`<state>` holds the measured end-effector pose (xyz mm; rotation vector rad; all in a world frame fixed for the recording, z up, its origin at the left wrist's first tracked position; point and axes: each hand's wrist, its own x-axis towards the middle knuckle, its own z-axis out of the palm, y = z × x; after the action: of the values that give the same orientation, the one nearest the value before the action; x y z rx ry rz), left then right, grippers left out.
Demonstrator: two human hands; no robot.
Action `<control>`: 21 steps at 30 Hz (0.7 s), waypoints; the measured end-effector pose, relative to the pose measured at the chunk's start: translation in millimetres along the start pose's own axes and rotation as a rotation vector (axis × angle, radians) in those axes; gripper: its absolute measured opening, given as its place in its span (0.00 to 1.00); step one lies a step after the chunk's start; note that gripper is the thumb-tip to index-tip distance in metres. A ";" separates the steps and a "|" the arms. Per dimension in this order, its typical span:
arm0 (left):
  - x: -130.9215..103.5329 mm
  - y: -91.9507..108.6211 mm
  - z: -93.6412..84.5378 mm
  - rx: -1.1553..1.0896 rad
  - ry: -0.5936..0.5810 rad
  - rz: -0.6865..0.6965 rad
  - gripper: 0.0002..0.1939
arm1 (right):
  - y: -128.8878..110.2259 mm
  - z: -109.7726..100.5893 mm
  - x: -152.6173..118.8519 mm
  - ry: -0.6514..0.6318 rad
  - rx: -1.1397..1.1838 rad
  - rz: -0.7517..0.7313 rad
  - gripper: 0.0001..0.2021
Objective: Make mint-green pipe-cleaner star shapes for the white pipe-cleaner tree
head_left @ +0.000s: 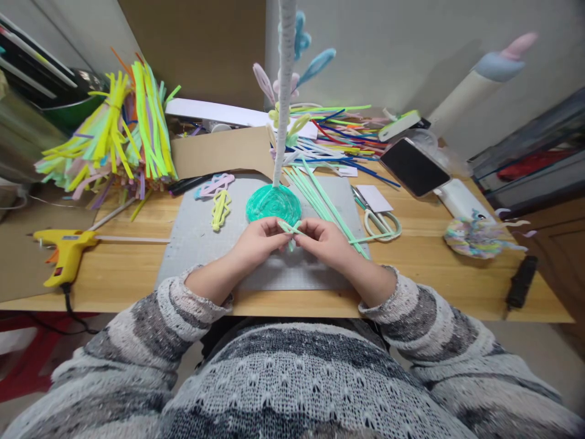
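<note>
Between my fingertips is a mint-green pipe cleaner (pixel 291 229), bent so that its strands cross. My left hand (pixel 261 242) pinches it from one side and my right hand (pixel 323 239) pinches it from the other. Just beyond them stands a round green coiled base (pixel 273 203) with a white wrapped stem (pixel 283 91) rising from it. Several straight mint-green pipe cleaners (pixel 326 201) lie on the grey cutting mat (pixel 201 256) by my right hand. Bent yellow (pixel 220 210) and pink-purple pipe-cleaner shapes (pixel 218 185) rest on the mat's left side.
A yellow glue gun (pixel 64 253) lies at left, near bundles of pipe cleaners (pixel 114 134). Scissors (pixel 381 219), a phone (pixel 415 166) and a fuzzy pastel piece (pixel 473 238) are on the right. Loose pipe cleaners (pixel 347 134) and cardboard (pixel 223 151) lie at the back.
</note>
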<state>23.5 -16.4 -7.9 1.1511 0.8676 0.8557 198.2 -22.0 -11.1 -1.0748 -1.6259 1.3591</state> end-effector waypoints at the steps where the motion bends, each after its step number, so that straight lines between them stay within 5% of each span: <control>1: 0.1 -0.5 0.0 -0.009 -0.003 0.001 0.09 | -0.2 0.6 0.0 0.008 -0.005 -0.008 0.06; 12: 2.3 -7.3 1.3 -0.171 -0.007 -0.025 0.10 | 3.4 4.5 1.8 0.073 0.050 0.046 0.04; 21: 0.8 -0.2 3.2 -0.278 0.026 -0.113 0.12 | 0.8 2.4 2.0 0.092 0.138 -0.026 0.13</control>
<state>26.8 -17.0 -7.7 0.8429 0.7985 0.8695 195.4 -21.0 -12.2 -1.0167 -1.4527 1.3636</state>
